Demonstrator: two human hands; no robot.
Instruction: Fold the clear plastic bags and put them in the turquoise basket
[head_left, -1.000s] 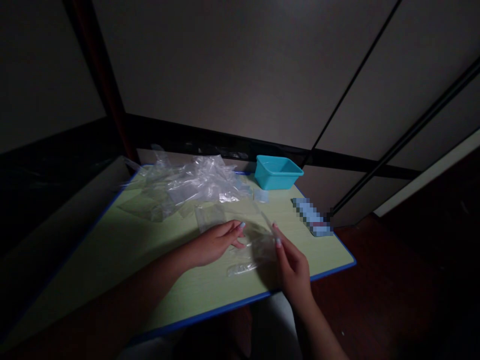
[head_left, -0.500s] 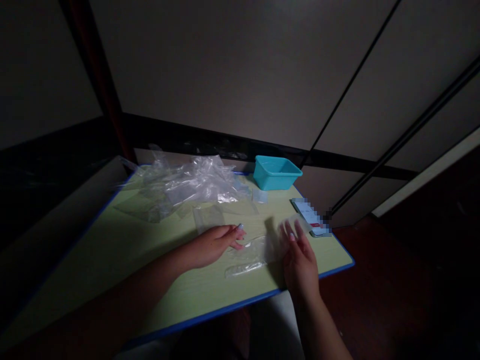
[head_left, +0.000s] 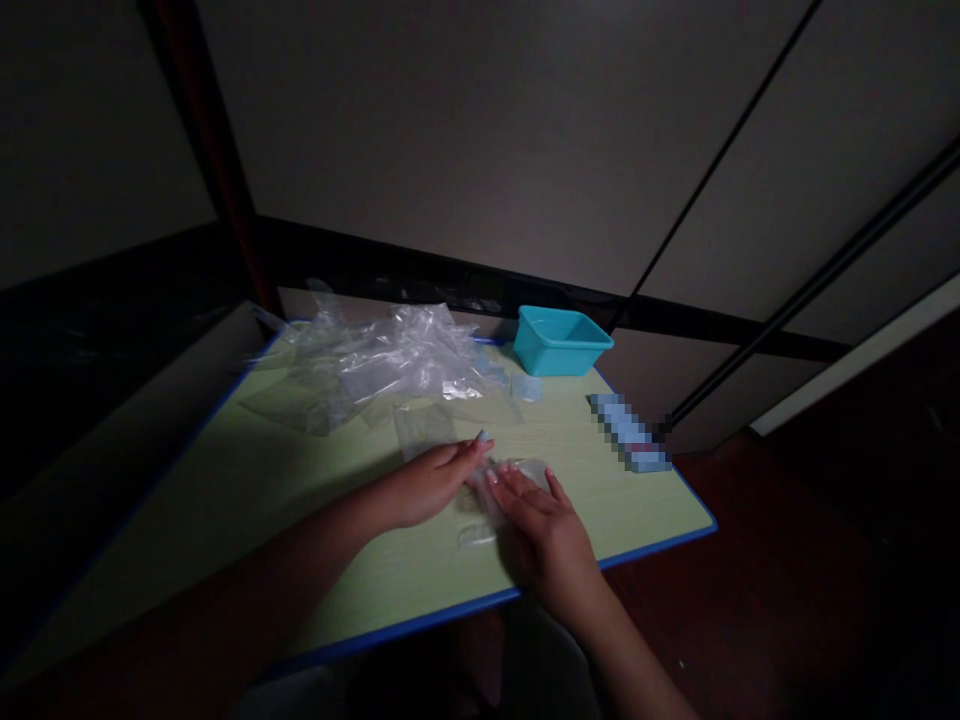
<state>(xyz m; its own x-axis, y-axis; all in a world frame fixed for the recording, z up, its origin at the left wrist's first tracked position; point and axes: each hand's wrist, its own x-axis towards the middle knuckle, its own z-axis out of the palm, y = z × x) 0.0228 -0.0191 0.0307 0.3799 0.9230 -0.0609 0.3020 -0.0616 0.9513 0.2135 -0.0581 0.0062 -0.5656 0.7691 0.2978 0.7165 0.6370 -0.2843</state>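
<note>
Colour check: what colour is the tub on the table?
Turquoise; the tub shows in the head view.

Dim interior, murky at the margins; table [head_left: 375, 605] the palest broad surface.
Light source out of frame; faint sheen high on the wall panel [head_left: 480, 130]. Sharp white glints on the heap of clear plastic [head_left: 405, 350]. Soft dark shadow under the right hand [head_left: 547, 530]; left forearm [head_left: 300, 575] sinks into gloom towards lower left. Floor [head_left: 712, 600] nearly black at right. Fine detail soft, film edges hard to read. Wide-angle stretch towards the borders. Blocky pixelation over a flat item [head_left: 628, 435].
</note>
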